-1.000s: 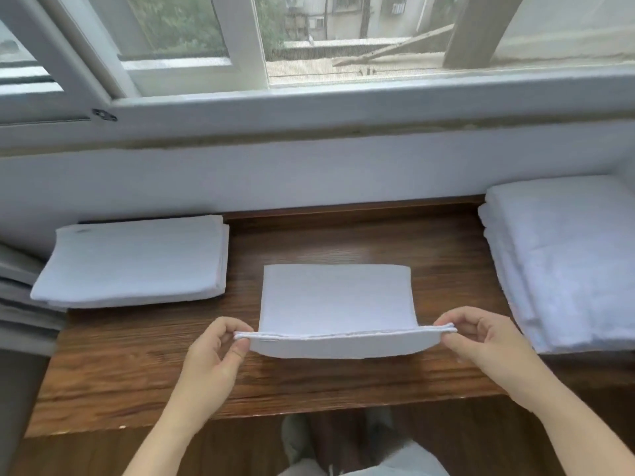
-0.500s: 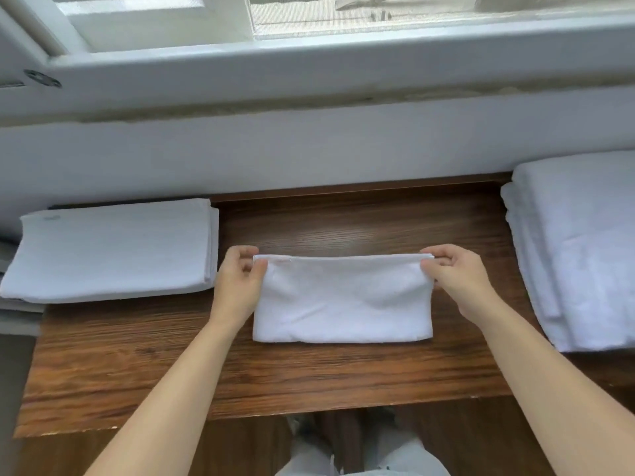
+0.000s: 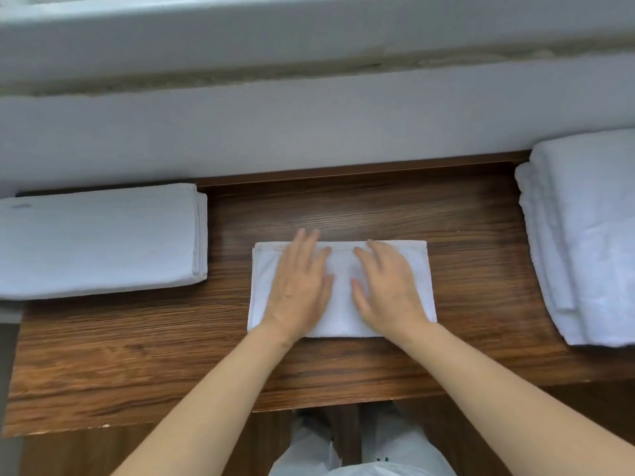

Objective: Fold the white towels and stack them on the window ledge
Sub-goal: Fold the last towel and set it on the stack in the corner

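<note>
Head view looks down on a wooden ledge [image 3: 464, 255] — dark grain, against a white wall. At 3 o'clock lies a stack of white towels [image 3: 591, 235]; at 9 o'clock, a folded pile [image 3: 99, 240]. Dead centre sits the small folded towel [image 3: 340, 269] (flat on the wood). Left hand [image 3: 299, 286] and right hand [image 3: 388, 286] press on it, palms down, fingers spread, gripping nothing.
</note>
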### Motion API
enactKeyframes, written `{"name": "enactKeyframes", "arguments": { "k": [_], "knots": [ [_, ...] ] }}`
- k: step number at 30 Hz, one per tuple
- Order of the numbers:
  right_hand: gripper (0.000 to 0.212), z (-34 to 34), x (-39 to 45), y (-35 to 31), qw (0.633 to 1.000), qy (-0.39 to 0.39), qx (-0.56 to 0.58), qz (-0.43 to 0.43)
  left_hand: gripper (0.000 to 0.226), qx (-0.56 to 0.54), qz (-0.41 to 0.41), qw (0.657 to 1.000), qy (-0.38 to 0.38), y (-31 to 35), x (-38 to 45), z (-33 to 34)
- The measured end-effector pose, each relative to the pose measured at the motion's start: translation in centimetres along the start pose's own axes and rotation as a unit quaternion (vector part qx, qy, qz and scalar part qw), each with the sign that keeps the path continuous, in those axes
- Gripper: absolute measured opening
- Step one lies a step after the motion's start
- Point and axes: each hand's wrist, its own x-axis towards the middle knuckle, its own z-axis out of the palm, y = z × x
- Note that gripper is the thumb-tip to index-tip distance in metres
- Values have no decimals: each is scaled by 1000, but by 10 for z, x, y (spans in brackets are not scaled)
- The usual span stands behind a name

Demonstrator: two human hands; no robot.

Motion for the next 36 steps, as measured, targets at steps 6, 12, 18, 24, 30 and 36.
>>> {"name": "enactKeyframes", "arguments": {
  "k": [6, 12, 18, 24, 30, 36],
  "knots": [
    [72, 35, -7, 7, 986, -127, -109, 10, 71, 84, -46, 983, -157, -14, -13, 29],
    [74, 24, -19, 51, 973, -126, -178, 76, 83, 140, -135, 968, -156, -51, -36, 14],
    [75, 7, -28, 66, 975, -100, -116, 161, 90, 75, -185, 968, -150, -61, -44, 3],
    [62, -10, -25, 54, 955, 39, 2, 294, 77, 29, -337, 941, -29, -38, -37, -14],
    [73, -20, 4, 51, 898, -31, 115, 423, 67, -54, -495, 867, -12, -31, -9, -23],
    [53, -23, 15, 56, 858, -53, 201, 470, 48, -179, -543, 820, -45, -44, 6, -24]
  ]
}}
